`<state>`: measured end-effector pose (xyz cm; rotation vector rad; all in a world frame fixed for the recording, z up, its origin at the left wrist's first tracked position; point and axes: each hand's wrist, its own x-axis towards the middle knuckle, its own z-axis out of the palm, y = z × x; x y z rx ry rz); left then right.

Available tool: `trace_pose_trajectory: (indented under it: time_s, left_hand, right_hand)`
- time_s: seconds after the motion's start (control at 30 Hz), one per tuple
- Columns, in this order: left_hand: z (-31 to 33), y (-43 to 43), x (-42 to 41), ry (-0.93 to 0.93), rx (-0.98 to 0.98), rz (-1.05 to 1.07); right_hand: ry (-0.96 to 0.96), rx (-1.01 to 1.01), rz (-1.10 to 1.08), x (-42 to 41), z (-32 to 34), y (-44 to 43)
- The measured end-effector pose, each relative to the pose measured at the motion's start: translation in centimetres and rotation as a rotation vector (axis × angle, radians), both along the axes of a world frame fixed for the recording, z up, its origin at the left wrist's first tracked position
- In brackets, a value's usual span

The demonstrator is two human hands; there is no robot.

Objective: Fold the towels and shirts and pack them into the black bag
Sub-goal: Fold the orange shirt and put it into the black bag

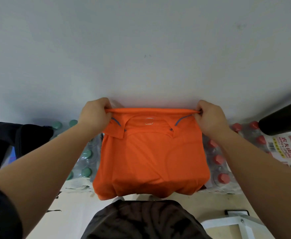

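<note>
Matt orange cloth shirt (151,156); glossy plastic-wrapped bottles (222,168)

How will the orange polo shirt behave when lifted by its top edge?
Probably floppy: the orange polo shirt sags in folds below the left hand and right hand pinching it. Likely light: pinches alone carry it.

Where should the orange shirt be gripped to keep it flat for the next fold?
The shirt hangs flat from its taut top edge, collar centred. So grip that edge's two ends, one from each side, as the left hand and right hand pinch it now.
</note>
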<state>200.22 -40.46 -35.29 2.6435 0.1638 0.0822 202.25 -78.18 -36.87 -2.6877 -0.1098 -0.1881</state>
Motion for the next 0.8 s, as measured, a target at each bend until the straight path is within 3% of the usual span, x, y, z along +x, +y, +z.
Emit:
trace_pose_trajectory:
  time_s: [0.13, 0.23, 0.6, 0.8]
  left_hand:
    - [-0.5, 0.0, -3.4, -0.147, -0.024, -0.025]
    - [-1.7, -0.3, -7.1, -0.184, -0.004, -0.043]
    - [-5.0, 0.8, -14.6, 0.082, 0.211, -0.231]
    - [-3.8, 0.6, -12.1, 0.048, 0.16, -0.148]
  right_hand:
    - [-0.073, 0.12, 0.079, -2.8, -0.1, -0.5]
    - [-0.053, 0.087, 0.133, -5.9, -0.9, -0.7]
    - [0.121, -0.34, 0.253, -12.5, -3.5, -1.9]
    - [0.033, -0.369, 0.16, -10.0, -2.6, -0.4]
